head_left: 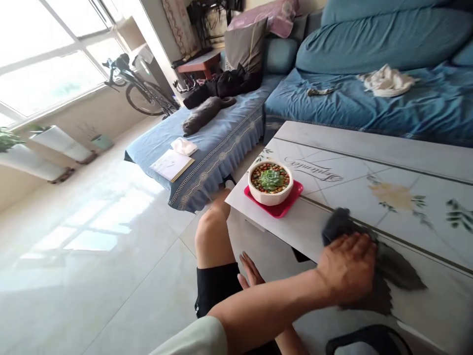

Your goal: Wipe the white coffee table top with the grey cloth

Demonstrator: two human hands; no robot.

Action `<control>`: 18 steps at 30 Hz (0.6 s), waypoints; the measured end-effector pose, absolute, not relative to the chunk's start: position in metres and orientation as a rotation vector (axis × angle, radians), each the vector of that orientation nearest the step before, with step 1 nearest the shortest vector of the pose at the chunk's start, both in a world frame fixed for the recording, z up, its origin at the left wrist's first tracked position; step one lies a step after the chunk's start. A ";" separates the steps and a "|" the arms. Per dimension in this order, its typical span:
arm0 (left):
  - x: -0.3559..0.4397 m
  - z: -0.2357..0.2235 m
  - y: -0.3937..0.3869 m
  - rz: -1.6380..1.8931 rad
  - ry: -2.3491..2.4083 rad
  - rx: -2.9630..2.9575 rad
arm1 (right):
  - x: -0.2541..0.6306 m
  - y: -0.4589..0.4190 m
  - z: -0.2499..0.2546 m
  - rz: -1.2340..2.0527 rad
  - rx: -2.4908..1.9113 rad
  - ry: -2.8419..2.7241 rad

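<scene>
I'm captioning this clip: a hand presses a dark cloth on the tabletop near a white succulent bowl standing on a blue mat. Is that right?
Not quite: the mat under the white bowl is pinkish red, not blue, as the head view shows. Otherwise it stands: a hand presses a dark cloth on the tabletop, near the bowl.

The left hand (pixel 347 266) rests on a cloth (pixel 401 268) on the table (pixel 424 158), right of a potted succulent (pixel 269 197) on a mat (pixel 295 191). The sofa (pixel 369 111) lies behind the table, a bicycle (pixel 142 93) farther left.
</scene>
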State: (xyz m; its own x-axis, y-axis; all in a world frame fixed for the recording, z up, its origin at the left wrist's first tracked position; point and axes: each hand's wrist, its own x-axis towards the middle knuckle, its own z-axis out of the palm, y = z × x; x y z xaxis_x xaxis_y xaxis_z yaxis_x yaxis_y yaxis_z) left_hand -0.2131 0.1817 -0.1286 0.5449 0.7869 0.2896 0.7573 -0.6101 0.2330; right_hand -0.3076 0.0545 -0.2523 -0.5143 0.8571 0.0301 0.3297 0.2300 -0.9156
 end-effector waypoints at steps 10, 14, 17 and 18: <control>-0.213 -0.112 0.185 0.380 1.618 2.613 | -0.401 -0.003 -0.277 0.953 -0.790 -2.338; -0.212 -0.102 0.165 0.116 1.472 2.843 | -0.392 -0.021 -0.282 1.011 -0.638 -2.516; -0.213 -0.102 0.197 0.242 1.639 2.677 | -0.396 -0.022 -0.289 1.028 -0.661 -2.523; -0.211 -0.103 0.213 0.303 1.718 2.587 | -0.397 -0.024 -0.292 1.026 -0.691 -2.503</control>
State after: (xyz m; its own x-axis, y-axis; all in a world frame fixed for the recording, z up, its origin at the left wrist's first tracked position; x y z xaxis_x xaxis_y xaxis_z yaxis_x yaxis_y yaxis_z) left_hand -0.2107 0.2134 -0.1034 0.3747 0.9150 0.1493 0.9109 -0.3934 0.1244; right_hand -0.3972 -0.0235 -0.2917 -0.8208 0.5560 0.1308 0.3043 0.6194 -0.7237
